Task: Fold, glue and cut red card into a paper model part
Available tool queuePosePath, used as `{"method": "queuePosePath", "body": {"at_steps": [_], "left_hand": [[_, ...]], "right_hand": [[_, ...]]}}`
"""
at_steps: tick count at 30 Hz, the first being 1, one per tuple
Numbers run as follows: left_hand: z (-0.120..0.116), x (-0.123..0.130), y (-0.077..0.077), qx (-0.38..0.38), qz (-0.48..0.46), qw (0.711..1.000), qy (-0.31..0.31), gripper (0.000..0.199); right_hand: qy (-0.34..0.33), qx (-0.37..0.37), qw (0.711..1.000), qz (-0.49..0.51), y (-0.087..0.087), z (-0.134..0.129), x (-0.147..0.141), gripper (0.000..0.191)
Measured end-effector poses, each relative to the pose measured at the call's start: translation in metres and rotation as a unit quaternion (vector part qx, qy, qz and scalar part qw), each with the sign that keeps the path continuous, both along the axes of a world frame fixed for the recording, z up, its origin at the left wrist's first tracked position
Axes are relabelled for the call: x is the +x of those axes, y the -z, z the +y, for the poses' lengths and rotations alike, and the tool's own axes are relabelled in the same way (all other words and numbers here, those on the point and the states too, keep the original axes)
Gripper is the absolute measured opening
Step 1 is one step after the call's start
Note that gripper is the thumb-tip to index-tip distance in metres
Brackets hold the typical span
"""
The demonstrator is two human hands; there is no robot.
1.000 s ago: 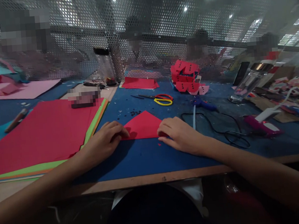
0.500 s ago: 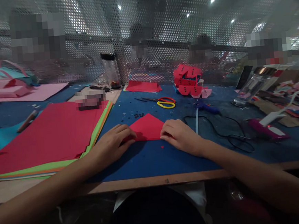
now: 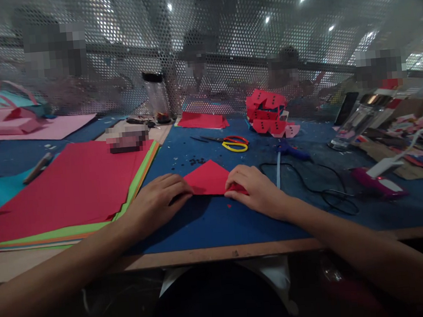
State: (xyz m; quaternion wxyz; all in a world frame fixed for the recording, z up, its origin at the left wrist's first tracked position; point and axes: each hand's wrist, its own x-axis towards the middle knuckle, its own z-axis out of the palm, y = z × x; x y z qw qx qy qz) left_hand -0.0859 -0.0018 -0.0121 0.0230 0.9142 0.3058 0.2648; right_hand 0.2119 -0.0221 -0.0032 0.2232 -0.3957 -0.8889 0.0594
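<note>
A folded red paper (image 3: 208, 178), its peak pointing away from me, lies on the blue table mat (image 3: 202, 227). My left hand (image 3: 163, 195) is closed on its left corner, fingers curled over the edge. At the right corner my right hand (image 3: 250, 187) pinches the paper between thumb and fingers, and a bit of red shows inside the grip. Small black dots (image 3: 197, 161) are scattered just behind the paper. Scissors with red and yellow handles (image 3: 235, 144) lie open farther back.
Stacked coloured sheets (image 3: 63, 189) lie at left. A red paper model (image 3: 268, 114), a blue glue gun (image 3: 292, 150) with its black cord and a clear bottle (image 3: 358, 120) are at right. Another jar (image 3: 156, 98) stands at the back by the perforated screen.
My right hand has shifted slightly left along the paper, and more red shows within its grip. My left hand stays at the left corner.
</note>
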Motion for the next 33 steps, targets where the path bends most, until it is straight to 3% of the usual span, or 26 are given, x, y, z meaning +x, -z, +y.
{"method": "queuePosePath", "body": {"at_steps": [7,16,24,33], "left_hand": [[-0.0017,0.0009,0.0012,-0.020,-0.002,1.000,0.004,0.023],[0.0020,-0.0018,0.0033,-0.086,0.003,0.996,-0.002,0.023],[0.0048,-0.0030,0.0014,-0.171,-0.013,0.984,-0.051,0.023],[0.0038,-0.0009,-0.0032,-0.183,-0.011,0.980,-0.072,0.021]], "right_hand": [[-0.030,0.050,0.997,-0.057,0.0007,-0.0016,-0.0001,0.016],[-0.039,0.044,0.995,-0.084,0.0002,-0.0018,-0.0018,0.021],[-0.008,-0.008,0.998,-0.063,-0.0004,-0.0019,-0.0019,0.017],[0.038,-0.024,0.998,-0.038,0.0020,0.0024,-0.0017,0.018]]}}
